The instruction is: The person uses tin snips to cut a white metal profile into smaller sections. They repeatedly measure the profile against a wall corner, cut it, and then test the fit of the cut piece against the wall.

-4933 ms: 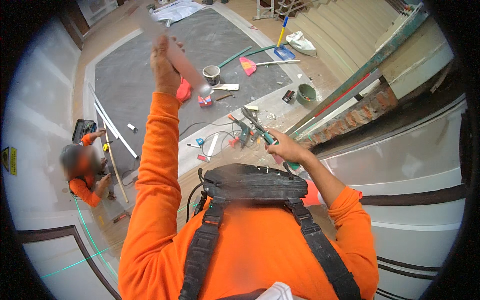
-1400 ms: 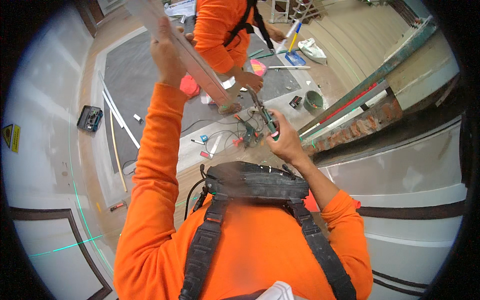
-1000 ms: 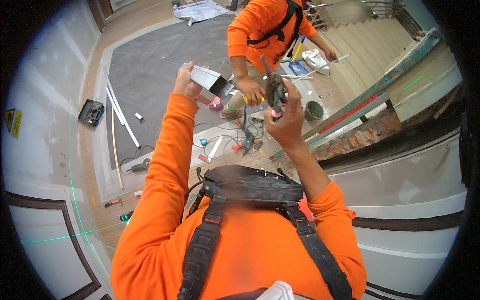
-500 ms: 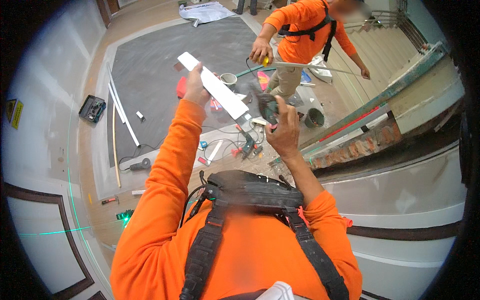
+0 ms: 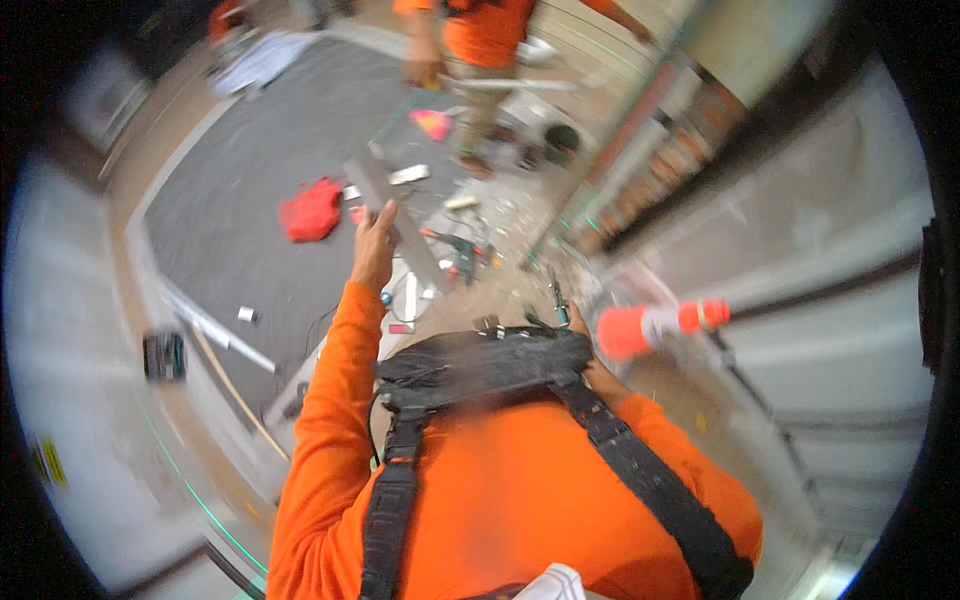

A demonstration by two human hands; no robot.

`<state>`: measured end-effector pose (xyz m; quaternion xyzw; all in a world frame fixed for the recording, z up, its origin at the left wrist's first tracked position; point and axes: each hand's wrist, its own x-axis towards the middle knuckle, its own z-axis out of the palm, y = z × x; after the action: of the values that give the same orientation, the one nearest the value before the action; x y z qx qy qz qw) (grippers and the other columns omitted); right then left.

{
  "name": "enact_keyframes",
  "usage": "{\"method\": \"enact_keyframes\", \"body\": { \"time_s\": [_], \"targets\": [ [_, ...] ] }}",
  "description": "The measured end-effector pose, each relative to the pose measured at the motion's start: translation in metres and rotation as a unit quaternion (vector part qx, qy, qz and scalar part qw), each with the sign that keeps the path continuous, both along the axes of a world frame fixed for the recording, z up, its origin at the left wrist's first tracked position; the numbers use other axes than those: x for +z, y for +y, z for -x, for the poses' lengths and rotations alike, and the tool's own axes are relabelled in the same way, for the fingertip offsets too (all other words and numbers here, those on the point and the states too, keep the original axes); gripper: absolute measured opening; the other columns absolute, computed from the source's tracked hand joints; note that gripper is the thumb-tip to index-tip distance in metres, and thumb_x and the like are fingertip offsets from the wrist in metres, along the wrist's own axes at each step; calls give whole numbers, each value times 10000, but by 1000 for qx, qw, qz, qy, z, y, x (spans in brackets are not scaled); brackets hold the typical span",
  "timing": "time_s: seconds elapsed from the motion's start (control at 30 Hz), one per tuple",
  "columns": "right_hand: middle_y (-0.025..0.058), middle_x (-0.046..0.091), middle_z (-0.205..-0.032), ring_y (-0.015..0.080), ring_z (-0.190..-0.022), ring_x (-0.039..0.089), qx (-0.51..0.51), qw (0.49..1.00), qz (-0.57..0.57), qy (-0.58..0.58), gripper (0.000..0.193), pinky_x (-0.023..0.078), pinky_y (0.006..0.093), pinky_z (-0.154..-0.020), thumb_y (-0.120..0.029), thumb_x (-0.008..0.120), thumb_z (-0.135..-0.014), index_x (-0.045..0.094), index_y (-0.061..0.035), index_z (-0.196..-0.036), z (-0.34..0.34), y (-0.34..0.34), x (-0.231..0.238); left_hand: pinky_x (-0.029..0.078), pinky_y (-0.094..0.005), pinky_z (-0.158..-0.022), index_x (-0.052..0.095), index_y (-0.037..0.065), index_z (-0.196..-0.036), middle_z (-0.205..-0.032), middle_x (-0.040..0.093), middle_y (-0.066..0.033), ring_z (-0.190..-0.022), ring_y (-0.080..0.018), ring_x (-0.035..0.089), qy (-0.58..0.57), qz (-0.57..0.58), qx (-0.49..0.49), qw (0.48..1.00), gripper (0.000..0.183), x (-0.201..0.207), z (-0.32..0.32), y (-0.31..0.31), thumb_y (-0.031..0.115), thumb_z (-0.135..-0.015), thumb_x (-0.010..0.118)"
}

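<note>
Item one, as I log it from my remote post: a flat grey strip, slanting above the floor, held left of my middle and nearly fully in view, its edges blurred. Item two: left hand, clamped about that strip, thumb uppermost. Item three: plier-like snips with teal grips, right of the strip and well apart from it. Item four: right hand, partly hidden by the black chest bag; its visible fingers are closed on the grips. Condition of the work, my judgement: strip and tool are both in hand, the tool has no bite on the strip, and the strip is joined to nothing; whether it bears any cut I cannot tell. Surroundings: corded drill beyond the chest bag; red cloth-like bundle farther left on the dark floor covering; orange traffic cone near, at right; dark bucket far right; co-worker in an orange top, far side.
</note>
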<state>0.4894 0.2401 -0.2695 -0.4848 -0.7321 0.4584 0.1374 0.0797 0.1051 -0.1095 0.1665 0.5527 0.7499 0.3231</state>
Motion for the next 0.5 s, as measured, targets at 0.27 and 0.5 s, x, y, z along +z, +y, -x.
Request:
{"method": "enact_keyframes", "body": {
  "time_s": [0.27,0.5],
  "targets": [
    [211,690,-971,381,-907,669,22,896,129,-425,536,477,511,-935,-270,621,-903,441,-78,-1370,-242,-168,-140,566,-490,-791,543,35,-1148,-1076,593,-108,-966,-266,615,-99,143,-298,939,482,-76,-171,98,409,-902,722],
    [212,686,-982,376,-909,667,-232,879,322,-264,545,479,507,-930,-260,624,-898,437,-77,-1375,-268,-214,-81,565,-537,-875,523,60,-1168,-1117,560,-120,-1010,-304,602,-220,161,-407,872,379,-69,-286,234,374,-980,622]
  ]
}}
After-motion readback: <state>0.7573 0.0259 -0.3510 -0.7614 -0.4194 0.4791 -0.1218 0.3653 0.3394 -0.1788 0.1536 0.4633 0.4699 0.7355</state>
